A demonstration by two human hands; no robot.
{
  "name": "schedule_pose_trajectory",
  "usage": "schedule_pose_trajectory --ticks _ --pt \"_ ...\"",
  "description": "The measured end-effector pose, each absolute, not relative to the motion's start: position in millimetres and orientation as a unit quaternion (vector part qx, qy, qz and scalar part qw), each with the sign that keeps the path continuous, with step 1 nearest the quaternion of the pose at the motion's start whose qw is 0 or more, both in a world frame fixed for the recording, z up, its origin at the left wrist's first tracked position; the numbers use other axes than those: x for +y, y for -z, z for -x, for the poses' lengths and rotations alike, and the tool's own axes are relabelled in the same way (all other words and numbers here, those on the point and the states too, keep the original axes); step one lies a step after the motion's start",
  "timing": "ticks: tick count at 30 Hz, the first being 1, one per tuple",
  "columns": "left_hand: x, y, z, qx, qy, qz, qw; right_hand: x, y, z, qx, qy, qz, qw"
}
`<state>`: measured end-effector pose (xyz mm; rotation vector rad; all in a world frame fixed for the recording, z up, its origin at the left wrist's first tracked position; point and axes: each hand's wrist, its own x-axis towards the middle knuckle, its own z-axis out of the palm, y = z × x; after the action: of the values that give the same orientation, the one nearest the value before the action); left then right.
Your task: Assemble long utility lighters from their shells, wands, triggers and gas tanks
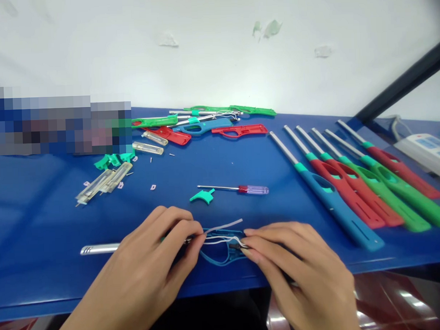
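Note:
Near the table's front edge lies a blue lighter half-shell (218, 261), open side up. My left hand (165, 253) is closed over its left part, pinching the inner end of a silver metal tube (98, 248) that sticks out to the left. White wires (220, 238) and a clear thin hose (225, 226) run rightward from those fingers. Between the thumb and fingertips of my right hand (291, 258) is a small black part (238, 246) joined to the wires, above the shell. My palms hide the shell's ends. A green trigger (204, 197) lies just beyond.
A screwdriver (251, 189) lies behind my hands. Assembled lighters (333, 207) stand in a slanted row at right, near a white power strip (427, 150). Clear fuel tanks (115, 177) and small screws are at left; coloured shells (240, 130) lie at the back. A pixelated area covers the far left.

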<state>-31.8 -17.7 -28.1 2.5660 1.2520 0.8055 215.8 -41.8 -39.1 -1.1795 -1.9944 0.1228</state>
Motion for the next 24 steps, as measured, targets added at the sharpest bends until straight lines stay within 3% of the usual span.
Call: schedule_pose_trajectory --ticks 24 --pt "-15.3 27.1 36.4 0.417 -0.255 -0.867 0.096 -38.8 35.5 -211.4 -0.777 -0.064 0.478 0.404"
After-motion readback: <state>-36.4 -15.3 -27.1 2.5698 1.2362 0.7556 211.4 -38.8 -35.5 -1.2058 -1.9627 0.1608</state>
